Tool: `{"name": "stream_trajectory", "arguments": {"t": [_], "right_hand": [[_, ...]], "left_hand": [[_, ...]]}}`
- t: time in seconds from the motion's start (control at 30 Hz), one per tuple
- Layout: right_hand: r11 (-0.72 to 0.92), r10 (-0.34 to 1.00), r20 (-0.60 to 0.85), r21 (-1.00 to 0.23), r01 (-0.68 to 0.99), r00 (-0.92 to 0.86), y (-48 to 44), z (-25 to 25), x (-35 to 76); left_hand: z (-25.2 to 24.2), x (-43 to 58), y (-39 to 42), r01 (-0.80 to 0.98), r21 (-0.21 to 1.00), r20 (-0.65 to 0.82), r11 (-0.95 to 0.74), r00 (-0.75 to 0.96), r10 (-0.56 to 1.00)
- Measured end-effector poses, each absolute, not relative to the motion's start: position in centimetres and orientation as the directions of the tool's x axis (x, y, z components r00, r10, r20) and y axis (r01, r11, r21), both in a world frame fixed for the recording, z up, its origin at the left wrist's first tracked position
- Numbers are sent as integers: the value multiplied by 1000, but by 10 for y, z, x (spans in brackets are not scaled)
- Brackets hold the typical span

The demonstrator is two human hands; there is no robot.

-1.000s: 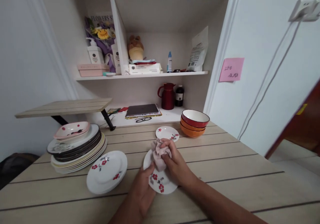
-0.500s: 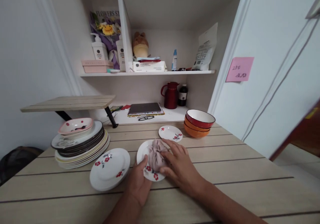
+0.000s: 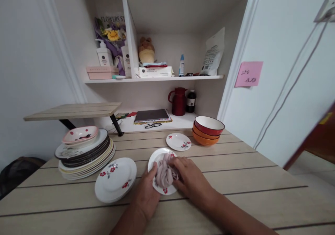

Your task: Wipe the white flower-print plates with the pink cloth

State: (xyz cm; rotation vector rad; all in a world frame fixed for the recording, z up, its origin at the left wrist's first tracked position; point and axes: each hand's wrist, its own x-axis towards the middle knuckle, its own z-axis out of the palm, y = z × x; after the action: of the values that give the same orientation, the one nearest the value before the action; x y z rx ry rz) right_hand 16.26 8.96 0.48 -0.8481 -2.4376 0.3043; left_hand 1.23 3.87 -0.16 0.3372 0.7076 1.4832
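Observation:
A small white plate with red flowers [image 3: 158,155] lies flat on the wooden table [image 3: 235,172]. My left hand [image 3: 145,196] grips its near left rim, thumb over the edge. My right hand [image 3: 190,181] presses a crumpled pinkish cloth [image 3: 164,174] onto the plate's face, fingers curled on the cloth. A second small flowered plate [image 3: 178,141] sits just behind, and a larger flowered plate [image 3: 115,179] lies to the left.
A tall stack of mixed plates [image 3: 85,154] topped by a pink dish [image 3: 80,135] stands at the left. Stacked red and orange bowls [image 3: 208,129] sit at the back right. Shelves behind hold a red jug [image 3: 178,101], a laptop [image 3: 151,115] and bottles.
The plate was tilted up off the table a second ago; it now lies flat. The cloth has moved from the plate's far edge down onto its middle.

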Motion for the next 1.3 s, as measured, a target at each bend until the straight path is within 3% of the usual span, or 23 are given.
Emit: {"name": "stream_trajectory", "arguments": {"t": [0.17,0.33,0.57,0.7,0.83,0.97,1.1,1.3], "right_hand": [[774,632,412,-380,507,-656,84,5,162],[753,655,509,-375,540,-559,90,6,163],[711,700,447,-362,603,-557,107,4,175],[754,655,413,-409,513,-633,95,2,171],[784,597,415,-484,389,-687,78,0,162],[767,619,479,-539,348,-623,74,2,158],[740,656,492,-570,357,-573,76,9,162],[740,613,363,-574,349,-702,78,14,165]], "left_hand": [[-6,18,37,-770,618,-167,159,69,984],[-11,21,38,-773,607,-97,185,159,983],[0,17,38,-799,586,-240,136,-11,971],[1,11,39,-820,558,-246,128,-16,969],[0,11,37,-796,547,-236,258,149,960],[-1,20,34,-776,537,-225,332,248,942],[2,26,33,-788,536,-214,302,219,952],[7,23,34,-813,524,-220,253,157,963]]}}
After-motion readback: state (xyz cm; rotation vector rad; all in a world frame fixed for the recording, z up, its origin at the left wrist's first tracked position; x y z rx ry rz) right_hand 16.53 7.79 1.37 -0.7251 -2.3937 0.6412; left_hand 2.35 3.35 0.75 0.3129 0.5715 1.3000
